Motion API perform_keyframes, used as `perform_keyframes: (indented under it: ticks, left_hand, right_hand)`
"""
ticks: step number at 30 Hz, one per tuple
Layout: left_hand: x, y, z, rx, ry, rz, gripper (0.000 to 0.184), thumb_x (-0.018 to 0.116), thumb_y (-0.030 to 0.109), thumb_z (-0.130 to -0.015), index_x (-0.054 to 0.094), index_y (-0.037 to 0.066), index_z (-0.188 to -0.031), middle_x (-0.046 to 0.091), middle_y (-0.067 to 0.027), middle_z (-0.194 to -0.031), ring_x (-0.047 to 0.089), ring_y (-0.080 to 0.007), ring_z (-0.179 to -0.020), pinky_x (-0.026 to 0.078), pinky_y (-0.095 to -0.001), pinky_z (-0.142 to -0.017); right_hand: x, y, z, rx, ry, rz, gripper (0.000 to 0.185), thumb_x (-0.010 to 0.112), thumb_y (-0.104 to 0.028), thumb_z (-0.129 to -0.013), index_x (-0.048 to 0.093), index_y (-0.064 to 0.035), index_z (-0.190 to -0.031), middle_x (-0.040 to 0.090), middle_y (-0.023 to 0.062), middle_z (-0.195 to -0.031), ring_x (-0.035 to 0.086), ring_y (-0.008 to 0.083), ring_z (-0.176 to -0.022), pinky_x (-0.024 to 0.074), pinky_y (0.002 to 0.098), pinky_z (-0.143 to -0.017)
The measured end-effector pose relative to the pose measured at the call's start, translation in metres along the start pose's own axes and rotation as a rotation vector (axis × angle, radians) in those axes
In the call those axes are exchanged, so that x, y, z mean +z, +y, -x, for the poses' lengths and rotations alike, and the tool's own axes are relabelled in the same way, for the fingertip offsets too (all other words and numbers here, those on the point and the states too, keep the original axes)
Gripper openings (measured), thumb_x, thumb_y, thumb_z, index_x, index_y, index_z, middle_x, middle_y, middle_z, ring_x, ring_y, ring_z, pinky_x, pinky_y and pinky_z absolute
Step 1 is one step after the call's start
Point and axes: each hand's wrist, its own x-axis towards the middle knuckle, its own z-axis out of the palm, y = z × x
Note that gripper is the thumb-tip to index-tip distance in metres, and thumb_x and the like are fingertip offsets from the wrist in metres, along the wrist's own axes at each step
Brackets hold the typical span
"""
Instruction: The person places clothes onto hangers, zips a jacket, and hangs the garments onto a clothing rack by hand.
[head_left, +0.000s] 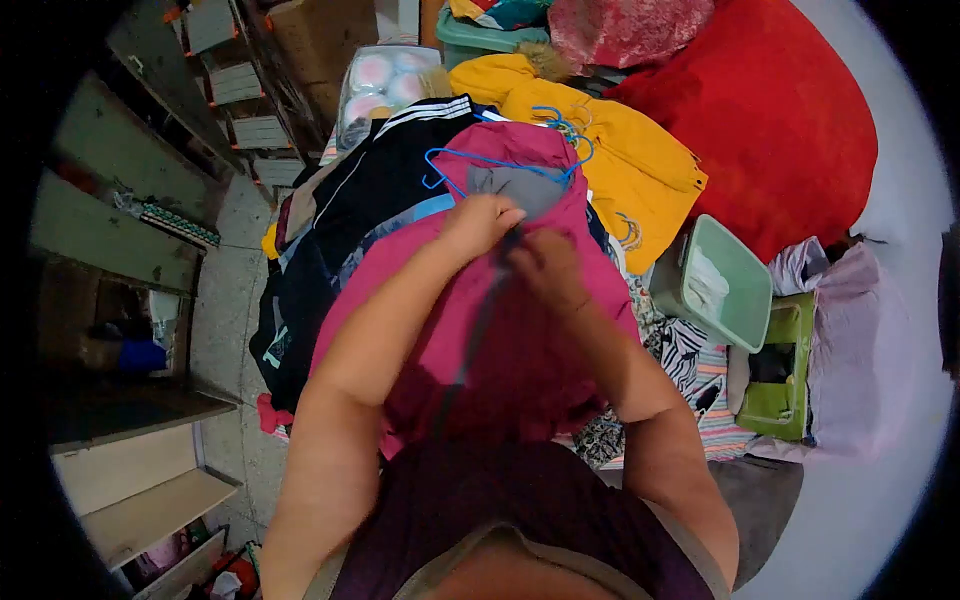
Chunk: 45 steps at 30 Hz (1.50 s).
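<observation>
A pink hooded jacket lies front up on the clothes pile, its dark grey zipper running down the middle. Inside its neck sits a blue hanger, against the grey lining. My left hand is closed on the top of the jacket's front at the collar, beside the zipper. Just below and to the right, my right hand is slightly blurred, its fingers bent and pinched at the upper zipper. The zipper pull itself is hidden by the fingers.
Black clothing with white stripes lies left of the jacket. A yellow jacket with several hangers on it lies at the back right, before a large red cloth bundle. A pale green bin stands right. Open cabinets line the left.
</observation>
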Motion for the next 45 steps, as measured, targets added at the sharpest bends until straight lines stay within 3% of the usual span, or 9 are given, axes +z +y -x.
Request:
perform_keyframes:
  ticks: [6, 11, 14, 17, 25, 31, 37, 40, 45]
  left_hand:
    - [0.018, -0.020, 0.032, -0.280, 0.527, 0.243, 0.015, 0.059, 0.016, -0.078, 0.057, 0.003, -0.070, 0.057, -0.0075, -0.064, 0.054, -0.0189, -0.058, 0.043, -0.0312, -0.056]
    - [0.014, -0.062, 0.031, -0.621, 0.457, 0.622, 0.047, 0.061, -0.002, -0.064, 0.046, 0.003, -0.108, 0.050, -0.0035, -0.082, 0.049, -0.0124, -0.070, 0.042, -0.0273, -0.058]
    - [0.002, -0.057, 0.028, -0.698, 0.518, 0.837, 0.035, 0.064, -0.001, -0.060, 0.052, 0.002, -0.092, 0.050, -0.0018, -0.066, 0.048, -0.0133, -0.057, 0.042, -0.0283, -0.053]
    - [-0.021, -0.073, 0.033, -0.774, 0.136, 0.848, 0.018, 0.063, 0.001, -0.065, 0.054, 0.006, -0.080, 0.049, -0.0008, -0.062, 0.046, -0.0137, -0.051, 0.040, -0.0299, -0.046]
    - [-0.060, -0.063, 0.036, -0.742, 0.378, 0.959, 0.005, 0.061, 0.008, -0.074, 0.057, 0.008, -0.075, 0.054, -0.0003, -0.063, 0.047, -0.0123, -0.049, 0.034, -0.0253, -0.041]
    - [-0.069, -0.035, 0.035, -0.606, 0.586, 1.012, 0.003, 0.059, 0.006, -0.074, 0.059, 0.006, -0.077, 0.056, 0.0008, -0.065, 0.050, -0.0100, -0.053, 0.036, -0.0242, -0.044]
    - [-0.079, -0.031, 0.037, -0.311, 0.562, 0.200, 0.012, 0.058, 0.007, -0.071, 0.062, 0.000, -0.080, 0.062, -0.0125, -0.070, 0.060, -0.0241, -0.064, 0.046, -0.0325, -0.059]
    - [-0.090, -0.014, 0.042, -0.256, 0.612, 0.163, 0.014, 0.059, 0.010, -0.071, 0.061, 0.001, -0.081, 0.060, -0.0171, -0.071, 0.060, -0.0298, -0.069, 0.046, -0.0357, -0.064]
    - [-0.097, -0.032, 0.057, -0.212, 0.357, -0.033, 0.014, 0.063, 0.011, -0.070, 0.060, 0.000, -0.077, 0.060, -0.0161, -0.069, 0.059, -0.0282, -0.065, 0.044, -0.0356, -0.059]
  right_hand:
    - [-0.007, 0.076, -0.043, 0.247, 0.339, 0.126, 0.032, 0.063, -0.018, -0.072, 0.055, 0.0003, -0.097, 0.056, 0.0202, -0.095, 0.053, 0.0365, -0.086, 0.0425, 0.0408, -0.076]
    - [-0.002, 0.076, -0.059, 0.537, 0.108, 0.080, 0.038, 0.063, -0.011, -0.067, 0.054, 0.0023, -0.102, 0.059, 0.0197, -0.092, 0.056, 0.0351, -0.085, 0.0442, 0.0370, -0.076]
    - [-0.022, 0.068, -0.061, 0.615, -0.071, -0.098, 0.033, 0.060, -0.004, -0.066, 0.056, 0.0024, -0.099, 0.061, 0.0145, -0.086, 0.057, 0.0252, -0.079, 0.0440, 0.0303, -0.073]
    - [-0.034, 0.094, -0.047, 0.604, -0.101, -0.515, 0.028, 0.056, 0.001, -0.067, 0.058, 0.0013, -0.096, 0.059, 0.0061, -0.083, 0.054, 0.0145, -0.075, 0.0419, 0.0239, -0.069]
    - [-0.058, 0.092, -0.031, 0.650, -0.159, -1.045, 0.030, 0.050, 0.003, -0.068, 0.060, -0.0002, -0.096, 0.056, -0.0008, -0.082, 0.050, 0.0075, -0.074, 0.0375, 0.0178, -0.068]
    - [-0.051, 0.068, -0.027, 0.568, -0.070, -0.718, 0.024, 0.051, -0.016, -0.084, 0.060, -0.0015, -0.101, 0.058, 0.0005, -0.084, 0.050, 0.0078, -0.075, 0.0389, 0.0195, -0.069]
    - [-0.057, 0.055, -0.030, 0.526, -0.192, -0.292, 0.035, 0.048, -0.028, -0.088, 0.060, 0.0048, -0.089, 0.058, 0.0057, -0.073, 0.052, 0.0106, -0.072, 0.0413, 0.0274, -0.065]
    - [-0.065, 0.034, -0.035, 0.362, 0.104, -0.276, 0.038, 0.046, -0.029, -0.088, 0.058, 0.0062, -0.081, 0.056, 0.0070, -0.067, 0.051, 0.0120, -0.067, 0.0409, 0.0291, -0.063]
    - [-0.074, 0.050, -0.027, 0.411, 0.097, -0.334, 0.037, 0.041, -0.027, -0.088, 0.058, 0.0040, -0.082, 0.055, 0.0093, -0.067, 0.053, 0.0164, -0.067, 0.0412, 0.0297, -0.064]
